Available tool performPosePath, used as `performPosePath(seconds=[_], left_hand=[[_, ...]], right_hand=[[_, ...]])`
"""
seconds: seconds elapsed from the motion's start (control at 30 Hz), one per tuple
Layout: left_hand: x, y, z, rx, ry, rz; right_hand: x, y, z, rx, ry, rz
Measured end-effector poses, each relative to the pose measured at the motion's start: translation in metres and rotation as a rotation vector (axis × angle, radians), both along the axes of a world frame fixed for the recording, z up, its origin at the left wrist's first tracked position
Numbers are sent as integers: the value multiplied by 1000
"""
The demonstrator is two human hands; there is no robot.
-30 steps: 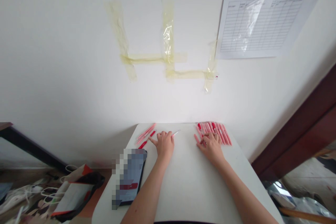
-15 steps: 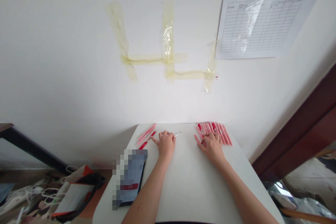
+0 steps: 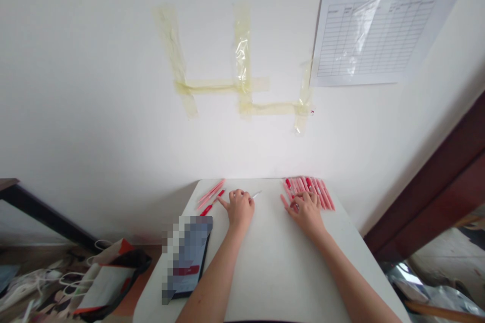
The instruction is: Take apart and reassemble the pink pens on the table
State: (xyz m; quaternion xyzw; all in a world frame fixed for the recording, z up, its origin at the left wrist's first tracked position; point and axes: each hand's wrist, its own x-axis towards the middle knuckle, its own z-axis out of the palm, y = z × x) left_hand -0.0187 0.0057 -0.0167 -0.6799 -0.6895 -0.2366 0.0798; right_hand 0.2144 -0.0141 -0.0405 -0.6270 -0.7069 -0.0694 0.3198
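Note:
My left hand [image 3: 239, 208] rests on the white table [image 3: 273, 262], fingers curled around a thin clear pen refill [image 3: 256, 195] whose tip pokes out to the right. Its index finger points left toward a red pen part [image 3: 210, 205] and two pink pen barrels [image 3: 210, 192]. My right hand [image 3: 306, 211] lies at the near end of a row of several pink and red pens [image 3: 310, 187], fingers bent and pinching one of them.
A tablet [image 3: 186, 255] lies at the table's left edge. The wall behind carries yellowed tape strips [image 3: 242, 68] and a printed table sheet [image 3: 375, 30]. Bags and cables [image 3: 94, 277] clutter the floor at left. A dark wooden frame [image 3: 435, 192] stands right.
Almost nothing has moved. My left hand has drawn the refill slightly toward me, so less of it sticks out than a second ago.

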Motion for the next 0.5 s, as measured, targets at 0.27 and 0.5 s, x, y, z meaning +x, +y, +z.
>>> performPosePath(seconds=[0.27, 0.5], left_hand=[[1, 3, -2, -16, -35, -29], [1, 4, -1, -57, -74, -43]], right_hand=[[-2, -2, 4, -13, 15, -18], [-2, -2, 4, -3, 17, -14]])
